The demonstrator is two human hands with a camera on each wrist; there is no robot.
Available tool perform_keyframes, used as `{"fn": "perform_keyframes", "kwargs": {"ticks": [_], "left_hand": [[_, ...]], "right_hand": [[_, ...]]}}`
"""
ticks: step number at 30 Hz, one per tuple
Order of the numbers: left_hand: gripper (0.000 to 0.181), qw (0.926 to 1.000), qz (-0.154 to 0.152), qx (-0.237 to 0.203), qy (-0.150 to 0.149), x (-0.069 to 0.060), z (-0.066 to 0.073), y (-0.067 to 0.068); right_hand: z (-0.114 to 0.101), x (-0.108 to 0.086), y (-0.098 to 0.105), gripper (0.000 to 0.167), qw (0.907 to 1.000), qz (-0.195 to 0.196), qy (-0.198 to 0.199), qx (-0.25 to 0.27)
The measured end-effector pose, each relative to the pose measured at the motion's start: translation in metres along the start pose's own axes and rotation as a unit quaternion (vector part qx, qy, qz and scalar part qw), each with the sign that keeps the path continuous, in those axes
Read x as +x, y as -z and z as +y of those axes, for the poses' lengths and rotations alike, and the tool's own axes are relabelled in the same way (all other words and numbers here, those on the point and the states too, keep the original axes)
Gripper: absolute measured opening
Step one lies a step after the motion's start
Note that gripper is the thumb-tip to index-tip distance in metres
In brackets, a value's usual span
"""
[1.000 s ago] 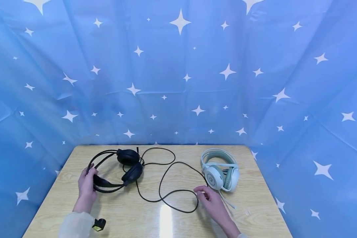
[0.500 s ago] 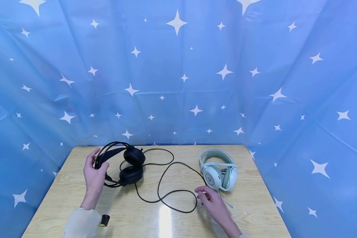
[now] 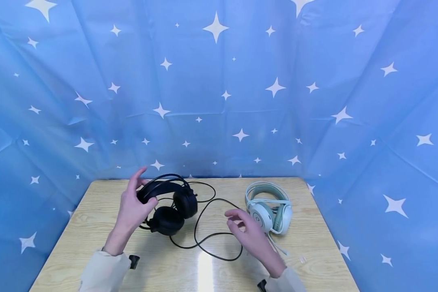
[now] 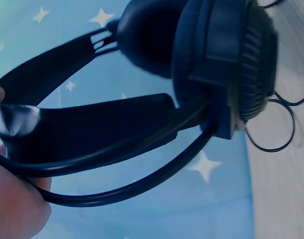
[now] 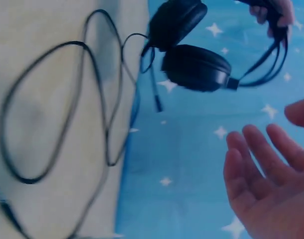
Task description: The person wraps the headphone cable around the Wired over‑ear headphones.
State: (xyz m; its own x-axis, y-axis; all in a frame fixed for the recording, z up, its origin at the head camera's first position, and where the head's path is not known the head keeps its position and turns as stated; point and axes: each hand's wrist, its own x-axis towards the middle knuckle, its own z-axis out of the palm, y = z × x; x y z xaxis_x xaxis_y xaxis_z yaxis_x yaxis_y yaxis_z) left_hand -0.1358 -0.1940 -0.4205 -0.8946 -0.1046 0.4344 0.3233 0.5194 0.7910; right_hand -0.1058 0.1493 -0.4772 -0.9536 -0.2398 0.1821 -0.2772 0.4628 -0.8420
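My left hand (image 3: 131, 209) grips the headband of a black headset (image 3: 168, 219) at the left of the table, its ear cups hanging toward the right. In the left wrist view the headset's padded band (image 4: 92, 129) and thin outer bars run out from between thumb and fingers. A long black cable (image 3: 219, 257) trails from the headset in loops over the table. My right hand (image 3: 250, 235) hovers with loosely bent fingers, holding nothing, just left of a white and green headset (image 3: 268, 209). The right wrist view shows that hand (image 5: 268, 179) apart from the black headset.
The white headset's own cable is wound round it, and its end (image 3: 279, 247) lies on the wooden table (image 3: 314, 267). A small clear scrap (image 3: 302, 259) lies at the right. A blue star-patterned curtain (image 3: 219, 81) surrounds the table's back and sides.
My left hand has lifted and turned the black headset, bringing it rightward. My right hand has risen and shifted slightly left, away from the cable.
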Motion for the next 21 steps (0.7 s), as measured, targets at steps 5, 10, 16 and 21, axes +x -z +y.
{"fn": "perform_keyframes", "kwargs": {"ticks": [5,10,16,21], "left_hand": [[0.089,0.9951,-0.058,0.046,-0.065,0.003,0.018,-0.013],[0.096,0.9827,-0.107,0.089,-0.123,0.000,0.033,-0.027],[0.096,0.9700,-0.148,0.079,-0.176,-0.001,0.050,-0.040],[0.096,0.9656,-0.173,0.070,-0.181,0.002,0.056,-0.047]], "right_hand": [[-0.023,0.021,0.000,0.056,0.9954,-0.029,0.055,-0.073],[-0.041,0.040,-0.003,0.085,0.9888,-0.061,0.067,-0.119],[-0.044,0.062,-0.016,0.092,0.9862,-0.080,0.098,-0.106],[-0.040,0.069,-0.022,0.059,0.9916,-0.026,0.119,-0.043]]}}
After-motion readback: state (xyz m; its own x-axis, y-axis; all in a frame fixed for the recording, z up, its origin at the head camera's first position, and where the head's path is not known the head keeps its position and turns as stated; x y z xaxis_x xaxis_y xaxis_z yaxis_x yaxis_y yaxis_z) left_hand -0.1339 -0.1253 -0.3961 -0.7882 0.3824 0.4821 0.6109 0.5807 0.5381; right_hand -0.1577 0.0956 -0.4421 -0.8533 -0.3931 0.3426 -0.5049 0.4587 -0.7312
